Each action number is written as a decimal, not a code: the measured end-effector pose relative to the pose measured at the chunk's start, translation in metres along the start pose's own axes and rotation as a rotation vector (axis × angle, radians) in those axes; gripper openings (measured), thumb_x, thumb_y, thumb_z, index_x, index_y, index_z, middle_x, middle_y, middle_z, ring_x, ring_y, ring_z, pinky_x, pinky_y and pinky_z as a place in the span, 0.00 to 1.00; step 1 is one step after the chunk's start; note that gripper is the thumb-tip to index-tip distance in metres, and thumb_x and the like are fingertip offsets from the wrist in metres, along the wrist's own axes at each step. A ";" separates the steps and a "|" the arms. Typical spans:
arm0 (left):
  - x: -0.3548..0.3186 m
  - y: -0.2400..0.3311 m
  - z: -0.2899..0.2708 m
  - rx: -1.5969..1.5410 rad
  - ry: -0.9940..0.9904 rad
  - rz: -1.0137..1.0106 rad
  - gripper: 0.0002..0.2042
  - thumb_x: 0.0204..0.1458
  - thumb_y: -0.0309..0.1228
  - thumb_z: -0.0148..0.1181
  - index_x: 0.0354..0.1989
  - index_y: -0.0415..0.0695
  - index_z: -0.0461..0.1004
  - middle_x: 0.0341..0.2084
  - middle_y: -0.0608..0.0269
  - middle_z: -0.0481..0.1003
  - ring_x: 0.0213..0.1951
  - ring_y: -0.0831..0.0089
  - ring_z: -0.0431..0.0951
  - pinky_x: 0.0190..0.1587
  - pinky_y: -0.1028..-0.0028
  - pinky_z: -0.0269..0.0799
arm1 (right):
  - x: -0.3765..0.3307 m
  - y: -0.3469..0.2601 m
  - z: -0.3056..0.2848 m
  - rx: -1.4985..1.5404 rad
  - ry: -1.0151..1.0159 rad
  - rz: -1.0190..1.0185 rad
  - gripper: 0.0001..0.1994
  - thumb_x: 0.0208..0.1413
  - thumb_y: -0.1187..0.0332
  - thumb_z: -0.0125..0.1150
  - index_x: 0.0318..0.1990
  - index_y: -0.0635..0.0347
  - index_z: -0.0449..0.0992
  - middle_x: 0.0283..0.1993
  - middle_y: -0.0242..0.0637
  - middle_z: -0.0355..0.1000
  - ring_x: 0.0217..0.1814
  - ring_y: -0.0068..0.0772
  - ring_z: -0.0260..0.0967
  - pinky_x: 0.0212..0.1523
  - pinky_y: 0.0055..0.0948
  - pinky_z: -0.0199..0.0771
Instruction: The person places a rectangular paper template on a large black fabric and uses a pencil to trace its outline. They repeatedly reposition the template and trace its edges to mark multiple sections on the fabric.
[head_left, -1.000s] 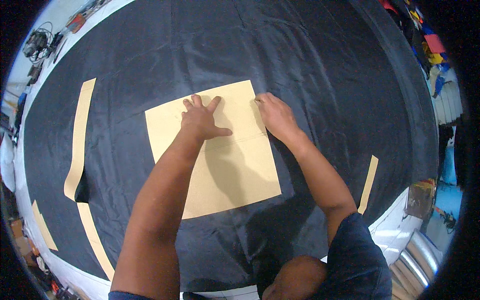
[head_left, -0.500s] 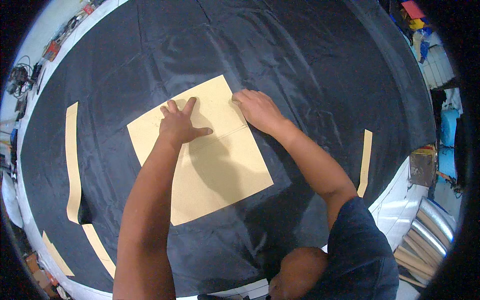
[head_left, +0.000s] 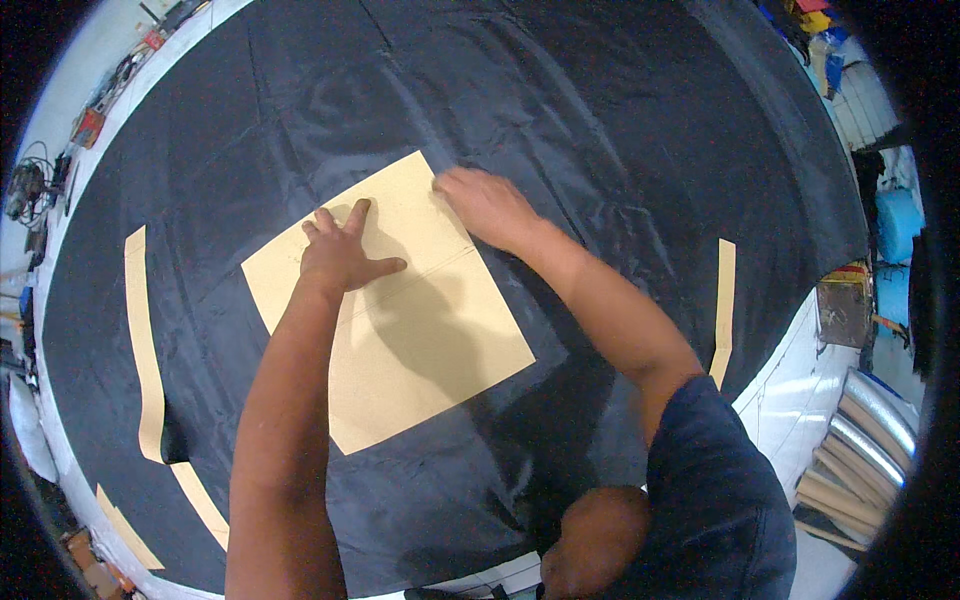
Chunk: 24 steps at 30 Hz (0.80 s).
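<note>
A square sheet of tan cardboard (head_left: 440,330) lies tilted on the black cloth (head_left: 640,150), with a faint line running across it. My left hand (head_left: 338,252) rests flat on the sheet's upper left half, fingers and thumb spread. At the right edge, near the far corner, my right hand (head_left: 490,207) is closed, its fingertips against the sheet's border. Whatever those fingers hold, if anything, is hidden and slightly blurred.
Narrow tan cardboard strips lie on the cloth: a long strip (head_left: 145,345) at left, a shorter strip (head_left: 724,310) at right, others near the lower left. Rolls of material (head_left: 860,450) stand at lower right. A tangle of dark cable (head_left: 32,190) sits beyond the left edge.
My right hand has slid along the sheet's right edge toward its far corner. My left hand keeps its place on the sheet. The whole view has shifted slightly.
</note>
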<state>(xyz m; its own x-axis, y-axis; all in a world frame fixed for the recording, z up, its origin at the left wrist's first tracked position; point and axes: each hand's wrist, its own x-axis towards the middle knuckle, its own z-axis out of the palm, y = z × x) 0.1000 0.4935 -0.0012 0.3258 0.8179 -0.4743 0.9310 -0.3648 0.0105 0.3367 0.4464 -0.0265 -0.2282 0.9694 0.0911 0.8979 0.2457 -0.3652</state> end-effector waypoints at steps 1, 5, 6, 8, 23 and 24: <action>0.000 -0.001 0.001 0.006 0.012 -0.002 0.60 0.32 0.72 0.69 0.75 0.63 0.48 0.67 0.22 0.49 0.67 0.22 0.53 0.61 0.44 0.68 | -0.015 -0.005 -0.005 0.017 -0.029 -0.002 0.11 0.63 0.66 0.50 0.47 0.58 0.74 0.47 0.41 0.74 0.52 0.49 0.73 0.51 0.47 0.75; 0.000 0.006 -0.002 0.017 -0.015 -0.025 0.59 0.34 0.71 0.69 0.75 0.64 0.47 0.70 0.28 0.47 0.70 0.27 0.51 0.60 0.45 0.70 | -0.078 -0.012 -0.016 0.098 -0.114 -0.010 0.11 0.63 0.67 0.50 0.47 0.58 0.74 0.47 0.41 0.74 0.52 0.48 0.73 0.51 0.46 0.75; -0.001 0.009 -0.005 0.023 -0.036 -0.041 0.58 0.34 0.70 0.68 0.76 0.65 0.47 0.71 0.31 0.46 0.71 0.29 0.49 0.60 0.46 0.71 | -0.085 -0.012 -0.018 0.127 -0.120 -0.018 0.11 0.62 0.67 0.50 0.48 0.58 0.75 0.47 0.41 0.74 0.52 0.48 0.73 0.51 0.46 0.75; 0.000 0.008 -0.003 0.019 -0.029 -0.035 0.58 0.34 0.70 0.69 0.76 0.65 0.47 0.71 0.29 0.46 0.71 0.28 0.49 0.60 0.45 0.71 | -0.085 -0.011 -0.014 0.116 -0.062 -0.027 0.11 0.62 0.68 0.50 0.48 0.57 0.75 0.47 0.40 0.74 0.51 0.47 0.73 0.51 0.45 0.75; 0.004 0.001 0.001 0.032 -0.014 -0.011 0.59 0.33 0.72 0.68 0.75 0.64 0.47 0.70 0.26 0.46 0.69 0.25 0.51 0.62 0.42 0.68 | -0.123 -0.019 -0.017 0.091 -0.062 -0.106 0.08 0.60 0.67 0.51 0.44 0.57 0.72 0.43 0.42 0.72 0.47 0.49 0.74 0.46 0.47 0.76; 0.004 0.004 -0.001 0.033 -0.017 -0.014 0.59 0.33 0.72 0.68 0.75 0.64 0.47 0.70 0.26 0.46 0.69 0.24 0.51 0.61 0.42 0.68 | -0.129 -0.020 -0.019 0.110 -0.079 -0.098 0.08 0.60 0.67 0.51 0.44 0.56 0.72 0.43 0.42 0.72 0.47 0.49 0.74 0.46 0.47 0.76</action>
<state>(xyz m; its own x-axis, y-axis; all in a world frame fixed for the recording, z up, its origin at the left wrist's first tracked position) 0.1049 0.4960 -0.0024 0.3094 0.8153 -0.4894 0.9295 -0.3680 -0.0255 0.3557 0.3161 -0.0132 -0.3458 0.9364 0.0594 0.8240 0.3334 -0.4581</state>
